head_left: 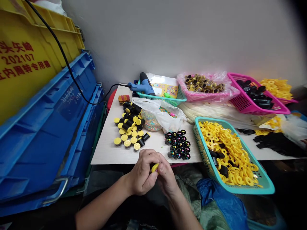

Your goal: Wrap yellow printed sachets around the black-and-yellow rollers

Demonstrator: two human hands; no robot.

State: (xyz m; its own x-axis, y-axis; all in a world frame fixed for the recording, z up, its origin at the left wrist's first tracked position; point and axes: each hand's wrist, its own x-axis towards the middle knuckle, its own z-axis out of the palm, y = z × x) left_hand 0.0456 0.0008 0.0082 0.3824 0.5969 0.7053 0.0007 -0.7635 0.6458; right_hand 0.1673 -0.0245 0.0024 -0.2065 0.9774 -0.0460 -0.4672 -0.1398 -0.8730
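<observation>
Just past the table's front edge, my left hand (143, 174) and my right hand (166, 175) are closed together around a small piece with a yellow cap (154, 167). Fingers cover most of it, so the rest of its body is hidden. Beyond my left hand lie black cylinders with yellow caps (127, 143), some standing cap up, others on their sides. Open black cups (178, 155) with coloured beads inside stand in rows beyond my right hand. Behind them sits a clear bag of small coloured beads (151, 119).
A turquoise basket (261, 189) of yellow rings and black parts overhangs the table's front right. Behind are a blue heat gun (145, 85), a pink plastic-lined basket (203, 95) and a magenta basket (249, 107). Blue crates (43, 121) and a hanging black cable (64, 57) border the left.
</observation>
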